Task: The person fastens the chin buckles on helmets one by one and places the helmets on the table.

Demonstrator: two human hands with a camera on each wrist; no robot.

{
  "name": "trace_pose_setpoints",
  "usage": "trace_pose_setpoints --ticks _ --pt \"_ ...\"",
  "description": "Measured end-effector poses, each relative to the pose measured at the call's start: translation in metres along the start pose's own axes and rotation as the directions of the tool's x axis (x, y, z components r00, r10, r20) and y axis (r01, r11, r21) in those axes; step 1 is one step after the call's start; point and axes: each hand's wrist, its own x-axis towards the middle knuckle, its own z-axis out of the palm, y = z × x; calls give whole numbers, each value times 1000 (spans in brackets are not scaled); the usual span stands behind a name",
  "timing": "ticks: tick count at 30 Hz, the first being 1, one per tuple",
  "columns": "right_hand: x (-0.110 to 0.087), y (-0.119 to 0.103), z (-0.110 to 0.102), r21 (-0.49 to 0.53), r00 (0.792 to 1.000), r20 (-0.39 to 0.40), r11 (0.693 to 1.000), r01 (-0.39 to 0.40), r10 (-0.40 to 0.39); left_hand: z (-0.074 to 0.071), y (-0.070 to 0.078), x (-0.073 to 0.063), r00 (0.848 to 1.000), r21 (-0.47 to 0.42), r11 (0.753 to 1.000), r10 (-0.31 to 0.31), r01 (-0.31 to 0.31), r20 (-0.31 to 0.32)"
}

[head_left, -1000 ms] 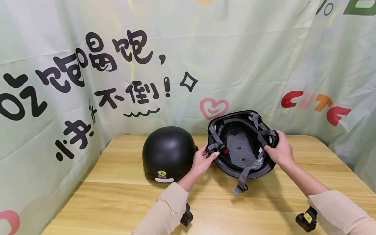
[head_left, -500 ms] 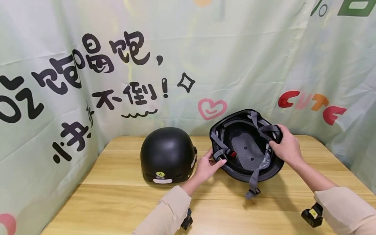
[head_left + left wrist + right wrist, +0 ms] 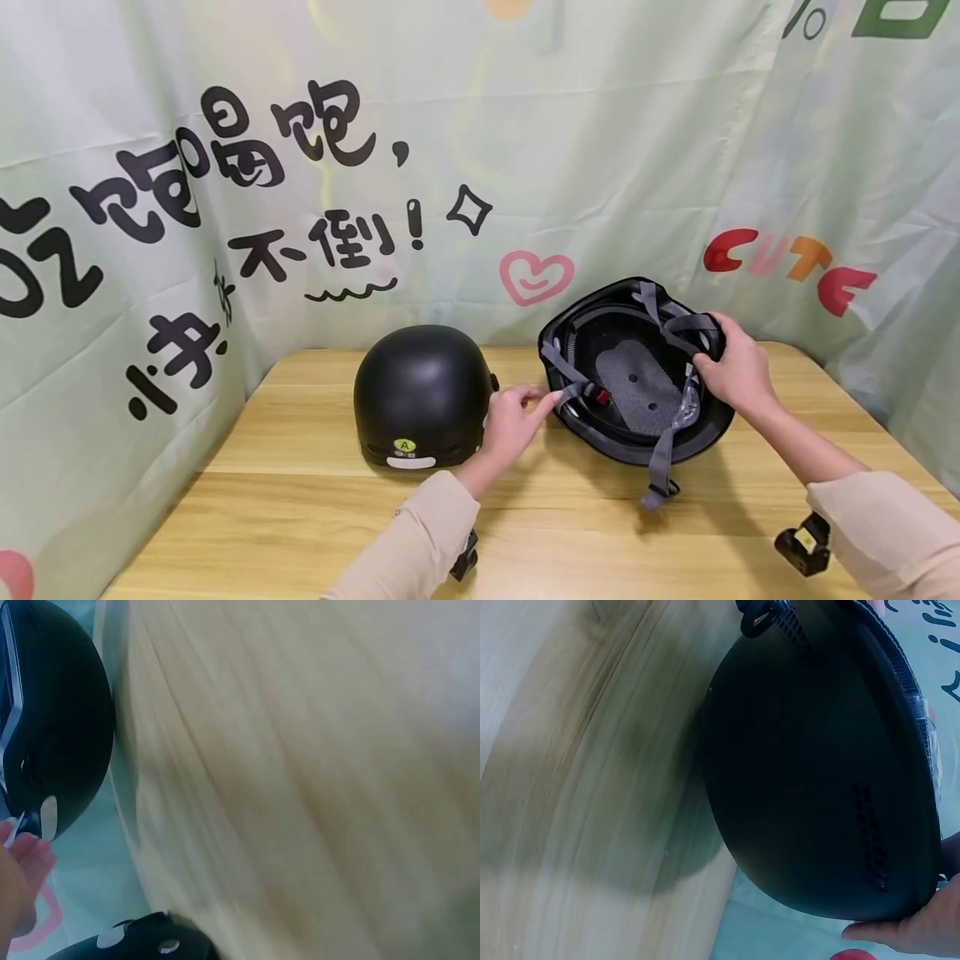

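A black helmet (image 3: 600, 443) is tipped up with its lined inside facing me, right of the middle in the head view. My right hand (image 3: 738, 368) grips its right rim, thumb inside. With thumb and finger, my left hand (image 3: 508, 423) pinches a grey strap (image 3: 571, 392) at the left rim, beside a buckle with a red button (image 3: 602, 397). Another grey strap (image 3: 661, 462) dangles over the front rim. From the right wrist, the helmet's dark outer shell (image 3: 810, 765) shows, with that hand's fingers (image 3: 922, 926) at its edge.
A second black helmet (image 3: 423, 387) stands dome up on the wooden table (image 3: 300, 517), close behind the left hand. A printed cloth curtain (image 3: 637, 167) hangs right behind the table. Small black cameras (image 3: 804, 543) hang below both sleeves.
The held helmet has shifted right and turned slightly. My left hand has left the rim's edge and now pinches the strap there. The right hand keeps its grip, and the head view has swung slightly right.
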Motion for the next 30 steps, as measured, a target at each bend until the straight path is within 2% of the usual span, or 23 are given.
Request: trace_pose_setpoints --ticks 2,5,9,12,17,21,24,26,30 --pt "1 0 -2 -1 1000 -8 1000 13 -13 -2 -1 4 995 14 995 102 -101 -14" --pt "2 0 -4 -4 999 -17 999 41 -41 -5 -1 10 967 35 966 256 -255 -13" --pt "5 -2 -8 -13 998 -14 998 64 -65 -8 2 17 931 81 928 361 -364 46" --pt "7 -4 -11 -28 997 -4 997 74 -74 -9 5 21 915 93 913 388 -397 108" --pt "10 -9 -15 -60 997 59 996 59 -55 -5 9 25 889 92 891 424 -444 174" --pt "11 -12 -18 -68 995 84 996 65 -59 2 15 27 847 136 845 483 -518 225" --pt "11 -15 -19 -66 993 98 995 71 -64 6 20 28 819 147 814 522 -562 237" --pt "11 -17 -19 -66 992 106 995 74 -67 10 22 28 814 144 809 532 -570 234" --pt "9 -19 -19 -71 992 103 994 84 -76 17 25 30 817 131 818 518 -560 254"
